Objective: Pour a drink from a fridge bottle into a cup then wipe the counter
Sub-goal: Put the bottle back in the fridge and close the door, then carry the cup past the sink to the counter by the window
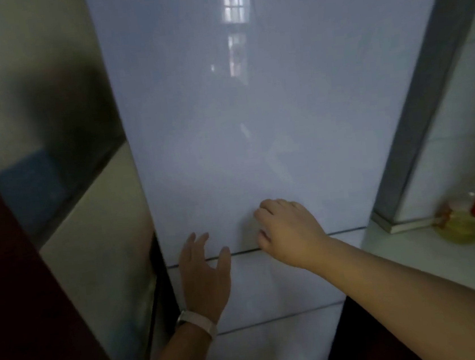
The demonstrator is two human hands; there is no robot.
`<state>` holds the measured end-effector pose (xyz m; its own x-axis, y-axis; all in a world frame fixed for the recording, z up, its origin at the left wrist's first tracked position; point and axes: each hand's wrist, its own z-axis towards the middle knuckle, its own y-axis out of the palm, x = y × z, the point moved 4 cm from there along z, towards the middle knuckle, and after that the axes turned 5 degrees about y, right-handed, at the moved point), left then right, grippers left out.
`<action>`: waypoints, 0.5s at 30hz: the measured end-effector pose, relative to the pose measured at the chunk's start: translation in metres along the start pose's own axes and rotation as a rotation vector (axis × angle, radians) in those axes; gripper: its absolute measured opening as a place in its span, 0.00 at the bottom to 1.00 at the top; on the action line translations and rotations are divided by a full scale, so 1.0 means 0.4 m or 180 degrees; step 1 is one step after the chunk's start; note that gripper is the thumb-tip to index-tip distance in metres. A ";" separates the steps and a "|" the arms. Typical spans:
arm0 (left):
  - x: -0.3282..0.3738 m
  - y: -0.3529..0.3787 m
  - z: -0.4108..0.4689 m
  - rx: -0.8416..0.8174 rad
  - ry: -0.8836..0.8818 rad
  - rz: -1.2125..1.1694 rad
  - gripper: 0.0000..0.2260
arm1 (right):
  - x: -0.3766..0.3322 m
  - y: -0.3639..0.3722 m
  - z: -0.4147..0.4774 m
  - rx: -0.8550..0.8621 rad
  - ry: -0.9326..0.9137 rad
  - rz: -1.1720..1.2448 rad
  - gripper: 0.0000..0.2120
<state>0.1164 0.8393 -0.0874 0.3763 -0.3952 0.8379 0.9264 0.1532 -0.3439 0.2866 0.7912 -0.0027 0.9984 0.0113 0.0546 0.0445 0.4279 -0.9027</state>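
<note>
A tall white fridge (251, 104) fills the middle of the head view, all its doors closed. My left hand (204, 275) lies flat with fingers spread on the front, across the gap under the upper door. My right hand (288, 230) rests against the lower part of the upper door with its fingers bent at the knuckles, holding nothing that shows. A pale band sits on my left wrist. No drink bottle or cup from the fridge is visible. The white counter (447, 268) runs along the right side.
A clear bottle of yellow oil (468, 212) with a red cap stands on the counter by the tiled wall. A grey metal frame (427, 93) rises beside the fridge. A dark red panel (21, 293) stands at the left.
</note>
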 end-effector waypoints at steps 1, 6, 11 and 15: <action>0.006 0.008 -0.021 -0.0167 0.0144 0.0123 0.20 | 0.023 0.003 -0.039 -0.0090 0.0144 0.0030 0.12; 0.065 0.054 -0.115 -0.1321 0.1159 0.0729 0.24 | 0.159 -0.004 -0.265 -0.0595 0.1035 0.0153 0.15; 0.149 0.134 -0.208 -0.2352 0.1905 0.1269 0.23 | 0.250 -0.063 -0.490 -0.0891 0.1671 0.0285 0.14; 0.251 0.214 -0.320 -0.2765 0.2306 0.1178 0.24 | 0.289 -0.150 -0.682 -0.0849 0.2238 0.0324 0.17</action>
<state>0.2326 0.6970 -0.0871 0.2691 -0.9188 0.2887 0.3421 -0.1890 -0.9205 0.4087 0.5205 -0.0586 0.7803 -0.5780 -0.2389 -0.1317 0.2215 -0.9662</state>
